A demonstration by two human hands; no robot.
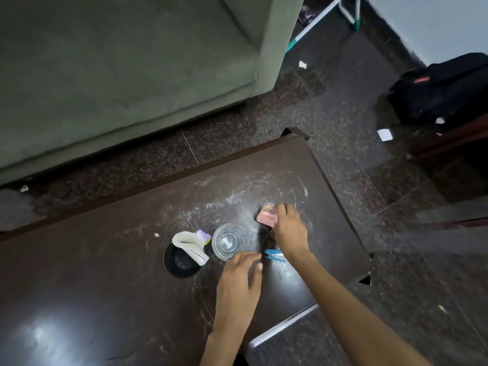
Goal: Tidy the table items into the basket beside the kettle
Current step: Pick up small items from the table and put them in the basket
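Head view: a person leans over a dark, scuffed table (132, 260), both bare arms reaching in from the bottom edge.
Right hand: the right hand (289, 228) sits on a small pink item (266, 217) near the table's right side, fingers curled over its far end; it appears to be gripping it, though the hand covers much of it.
Left hand: the left hand (241, 282) hovers low just beside a glass (230, 241), fingers loosely bent and apart, holding nothing.
Other items: a blue clip (273, 254) lies between the two hands; a white holder (190, 247) with a purple piece rests across a black bowl (179, 261), just left of the glass.
Handling, pink item: it looks small, light and rigid, likely easy to lift by pinching its long sides.
Handling, glass: likely the most fragile and slippery piece; a grip round its wall, kept upright, seems safest.
Handling, clip: thin and flat on the table, so probably needs fingertips at its edge.
Hidden: no basket and no kettle show anywhere in view, so the drop-off place cannot be judged.
Unclear: what the pink item is, and the yellowish bit at its far end, are too blurred to tell.
Surroundings: a grey-green sofa (118, 75) stands beyond the table and a black bag (443, 88) lies on the floor at right.
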